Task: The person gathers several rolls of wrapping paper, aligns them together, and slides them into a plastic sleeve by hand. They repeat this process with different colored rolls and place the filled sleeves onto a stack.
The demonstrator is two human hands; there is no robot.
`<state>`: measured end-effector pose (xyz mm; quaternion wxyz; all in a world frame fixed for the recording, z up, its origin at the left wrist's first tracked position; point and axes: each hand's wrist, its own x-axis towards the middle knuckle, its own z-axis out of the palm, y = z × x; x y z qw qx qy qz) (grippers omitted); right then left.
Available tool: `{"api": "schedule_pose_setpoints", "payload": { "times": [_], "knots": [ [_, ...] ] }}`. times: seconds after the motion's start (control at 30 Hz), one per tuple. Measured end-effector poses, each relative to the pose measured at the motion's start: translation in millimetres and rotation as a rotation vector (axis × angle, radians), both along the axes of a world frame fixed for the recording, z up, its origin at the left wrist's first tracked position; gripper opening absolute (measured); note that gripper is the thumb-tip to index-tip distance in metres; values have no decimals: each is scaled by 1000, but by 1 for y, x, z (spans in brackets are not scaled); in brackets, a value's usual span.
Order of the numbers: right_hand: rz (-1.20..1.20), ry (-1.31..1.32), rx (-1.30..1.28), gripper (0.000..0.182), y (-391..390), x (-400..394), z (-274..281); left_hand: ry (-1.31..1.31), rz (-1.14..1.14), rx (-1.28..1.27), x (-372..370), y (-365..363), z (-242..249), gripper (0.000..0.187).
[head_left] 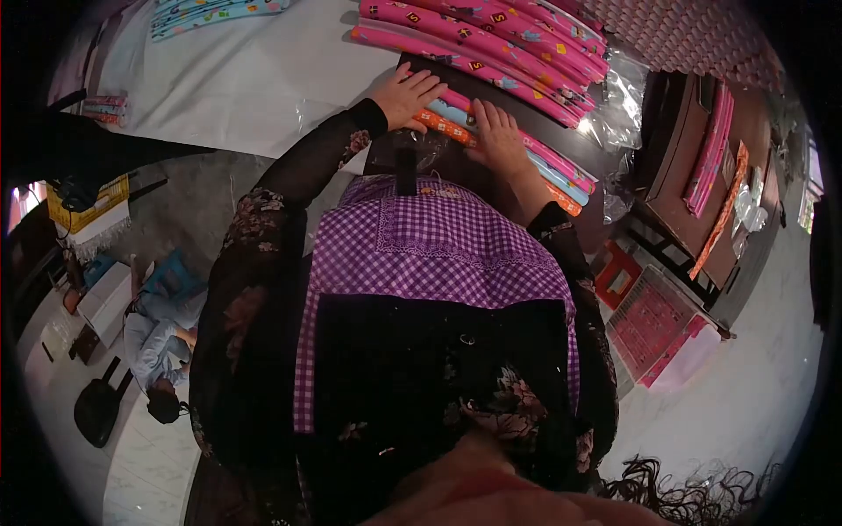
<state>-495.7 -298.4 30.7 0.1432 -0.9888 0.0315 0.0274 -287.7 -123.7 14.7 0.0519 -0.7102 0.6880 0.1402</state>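
Note:
On the dark table edge lie folded fabric rolls in pink, light blue (545,165) and orange (447,126), side by side in a slanting row. My left hand (409,96) rests on their left end, its fingers spread. Further right, my right hand (498,133) lies across the middle of the same rolls, fingers stretched out flat. Neither hand is wrapped round anything. Just beyond them is a large stack of pink printed fabric (491,44). Clear plastic film (430,151) shows by the near edge, between my hands and the checked apron.
White sheeting (246,79) covers the table at left, with blue printed fabric (215,16) at its far side. Clear plastic bags (624,96) lie right of the stack. A brown desk (693,175) and a pink basket (653,320) stand at right. Another person (162,342) sits at lower left.

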Motion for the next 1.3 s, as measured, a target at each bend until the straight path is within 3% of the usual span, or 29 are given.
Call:
{"api": "schedule_pose_setpoints", "payload": {
  "times": [0.2,0.27,0.3,0.37,0.4,0.43,0.5,0.7,0.93,1.13,1.2,1.23,1.3],
  "knots": [
    [-12,-12,-5,98,1,6,-2,-28,-2,-25,1,5,2,99],
    [-44,-2,-3,99,3,8,0,148,238,-472,1,14,-12,94],
    [-43,-2,2,99,3,8,-1,162,397,-557,2,17,-7,74],
    [-35,-15,-17,100,2,6,-3,678,787,-789,18,23,-39,53],
    [-35,-11,-14,100,2,5,-4,899,1013,-767,27,30,-50,41],
    [-29,-16,-26,100,1,5,-4,900,1017,-763,31,34,-36,41],
    [-15,-23,-38,101,1,7,-4,1458,1186,-445,45,39,-6,54],
    [-30,-32,-31,100,2,7,-3,1591,1081,-399,23,19,3,52],
    [-22,12,-54,103,1,5,-1,1552,1043,-354,26,25,-4,49],
    [-23,24,-40,105,0,6,0,1347,764,-262,25,28,-18,59],
    [-22,20,-44,106,0,6,-1,457,499,-408,11,29,-17,70],
    [-26,10,-42,106,1,6,-1,188,274,-488,10,29,-13,87],
    [-28,0,-40,105,1,5,0,142,153,-461,0,24,-4,91]
  ]
}}
